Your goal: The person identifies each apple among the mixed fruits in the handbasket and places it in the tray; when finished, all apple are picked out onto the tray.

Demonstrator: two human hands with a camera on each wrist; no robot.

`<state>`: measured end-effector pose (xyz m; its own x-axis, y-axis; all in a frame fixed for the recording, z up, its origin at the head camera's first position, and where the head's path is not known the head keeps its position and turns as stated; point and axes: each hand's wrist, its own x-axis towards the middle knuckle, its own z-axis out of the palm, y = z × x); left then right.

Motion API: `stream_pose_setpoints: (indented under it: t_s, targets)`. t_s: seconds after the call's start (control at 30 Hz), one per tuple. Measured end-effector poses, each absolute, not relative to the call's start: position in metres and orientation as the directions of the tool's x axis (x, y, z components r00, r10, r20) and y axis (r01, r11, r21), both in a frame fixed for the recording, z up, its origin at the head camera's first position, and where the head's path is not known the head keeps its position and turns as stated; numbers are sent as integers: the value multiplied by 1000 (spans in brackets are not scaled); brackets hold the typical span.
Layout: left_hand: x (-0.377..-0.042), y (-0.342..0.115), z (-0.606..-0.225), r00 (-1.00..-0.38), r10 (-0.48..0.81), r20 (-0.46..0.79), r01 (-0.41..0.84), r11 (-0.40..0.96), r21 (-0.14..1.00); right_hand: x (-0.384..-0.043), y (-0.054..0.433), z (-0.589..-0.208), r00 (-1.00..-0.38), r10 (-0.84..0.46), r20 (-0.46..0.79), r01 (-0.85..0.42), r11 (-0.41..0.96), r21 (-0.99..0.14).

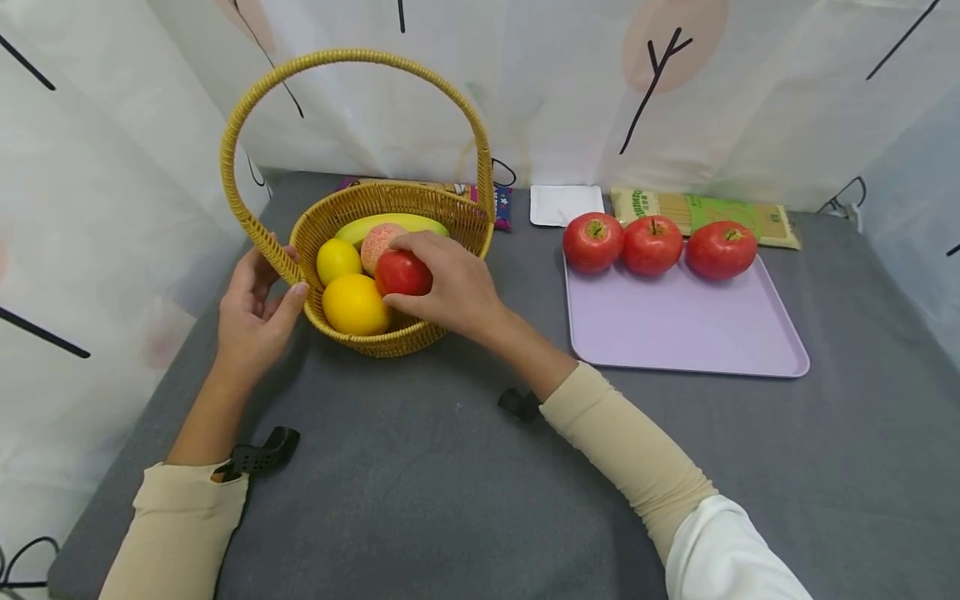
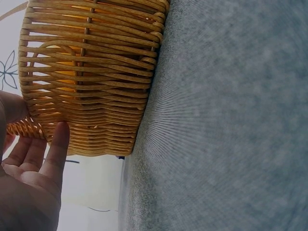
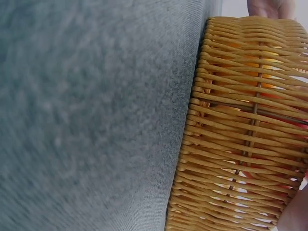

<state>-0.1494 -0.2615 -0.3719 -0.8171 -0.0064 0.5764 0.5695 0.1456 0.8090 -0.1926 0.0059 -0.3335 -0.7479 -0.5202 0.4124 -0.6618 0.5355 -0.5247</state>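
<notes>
A yellow wicker basket [image 1: 393, 346] with a tall hooped handle stands at the back left of the table. My left hand [image 1: 252, 312] grips its left side at the foot of the handle; the left wrist view shows this hand [image 2: 36, 166] at the woven wall. Over the basket, my right hand [image 1: 450, 287] holds a red apple [image 1: 403, 272] between thumb and fingers. Around the apple lie an orange [image 1: 352, 306], a lemon-yellow fruit [image 1: 337, 262], a speckled pink peach [image 1: 377, 243] and a banana [image 1: 390, 223]. In the right wrist view, the wicker hides most of the fruit.
Right of the basket is a lilac tray [image 1: 690, 329] with three red apples [image 1: 653, 246] along its back edge. Behind it lie a noodle packet [image 1: 776, 227] and a small white square [image 1: 566, 205]. A purple packet [image 1: 503, 208] shows behind the basket. Patterned curtains [image 1: 555, 92] border the table.
</notes>
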Motion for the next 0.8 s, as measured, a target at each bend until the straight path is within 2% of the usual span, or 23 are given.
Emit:
stream_pose_setpoints:
  t_s: [0.63, 0.8]
  targets:
    - [-148, -261, -372, -815, -3, 579, 572, 158, 805, -182, 15, -333, -698, -484, 528, -711, 383, -589]
    - [-150, -262, -373, -817, -1, 577, 568, 177, 804, -178, 22, -330, -706, -453, 544, -704, 371, -605]
